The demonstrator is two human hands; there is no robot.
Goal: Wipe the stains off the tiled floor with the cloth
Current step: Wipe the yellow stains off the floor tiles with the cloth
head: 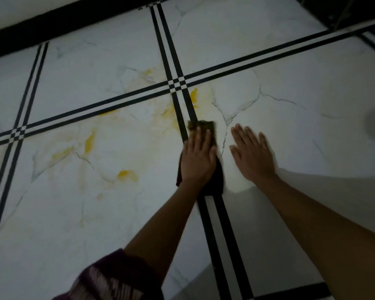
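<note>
A dark cloth (pixel 212 182) lies flat on the white marble-look tiled floor (pixel 268 61), across a black double stripe. My left hand (pixel 196 159) presses down on it, palm flat, fingers together. My right hand (pixel 252 153) rests flat on the bare tile just right of the cloth, fingers spread and holding nothing. Yellow stains mark the floor: one (pixel 193 95) just beyond the cloth by the stripe crossing, one (pixel 127 174) to the left, others (pixel 89 141) further left, with pale yellow smears around them.
Black double stripes (pixel 175 84) cross between the tiles. A black skirting band (pixel 52 24) runs along the far wall at the top left. A dark object (pixel 355 9) stands at the top right corner. A patterned sleeve (pixel 108 280) shows at the bottom.
</note>
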